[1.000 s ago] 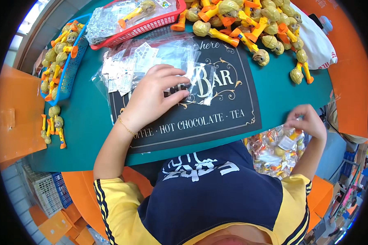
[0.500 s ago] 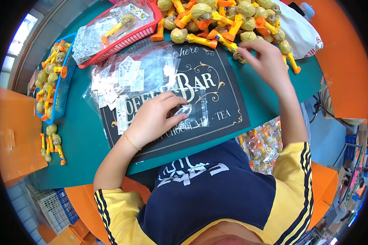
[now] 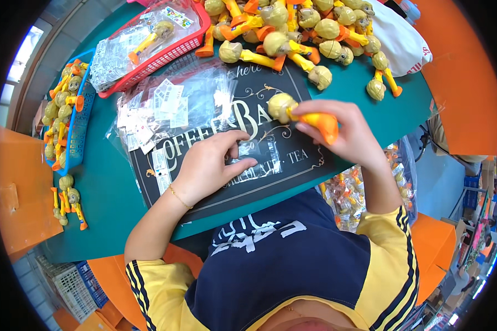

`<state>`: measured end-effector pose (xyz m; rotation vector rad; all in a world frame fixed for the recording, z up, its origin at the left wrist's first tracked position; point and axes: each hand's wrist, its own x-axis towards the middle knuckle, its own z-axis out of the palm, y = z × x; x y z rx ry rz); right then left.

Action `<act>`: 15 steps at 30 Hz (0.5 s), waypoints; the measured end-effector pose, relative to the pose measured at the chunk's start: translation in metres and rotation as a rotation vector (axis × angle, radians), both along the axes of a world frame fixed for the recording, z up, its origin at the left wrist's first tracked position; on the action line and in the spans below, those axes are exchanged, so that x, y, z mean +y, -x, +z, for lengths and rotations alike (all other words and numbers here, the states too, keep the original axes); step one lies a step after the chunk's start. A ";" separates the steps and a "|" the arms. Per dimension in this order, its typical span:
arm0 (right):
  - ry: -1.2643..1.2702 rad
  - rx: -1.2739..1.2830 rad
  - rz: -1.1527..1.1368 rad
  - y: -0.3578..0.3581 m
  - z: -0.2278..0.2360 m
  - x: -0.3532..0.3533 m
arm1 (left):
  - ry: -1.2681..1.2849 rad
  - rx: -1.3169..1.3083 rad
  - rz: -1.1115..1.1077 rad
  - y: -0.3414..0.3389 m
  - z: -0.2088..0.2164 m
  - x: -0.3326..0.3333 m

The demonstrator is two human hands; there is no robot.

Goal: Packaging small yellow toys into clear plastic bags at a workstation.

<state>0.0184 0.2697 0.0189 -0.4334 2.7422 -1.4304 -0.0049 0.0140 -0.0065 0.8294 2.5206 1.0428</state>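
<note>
Right hand (image 3: 350, 135) pinched the golden-headed toy (image 3: 282, 106) right of centre, head toward upper left; clear bag (image 3: 269, 163) lay lower left, beside left hand (image 3: 204, 166), thumb and fingers apart.

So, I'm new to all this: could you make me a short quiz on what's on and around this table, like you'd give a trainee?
1. Multiple choice: how is the toy above the mat being held? (a) by the left, (b) by the right, (c) by both.
2. True or false: in the picture, the blue basket is to the left of the red basket.
3. Short answer: what colour is the mat beneath the clear bag at the left hand?

Key:
1. b, by the right hand.
2. True.
3. Black.
</note>
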 end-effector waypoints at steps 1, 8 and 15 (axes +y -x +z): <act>0.274 -0.077 0.012 -0.007 -0.005 0.004 | 0.013 0.002 0.016 -0.001 0.000 0.001; 0.697 -0.437 0.073 -0.038 -0.033 0.009 | 0.031 -0.011 -0.027 -0.001 0.000 0.003; 1.127 -0.476 0.010 -0.027 -0.039 -0.045 | 0.032 -0.018 -0.042 -0.009 0.000 0.007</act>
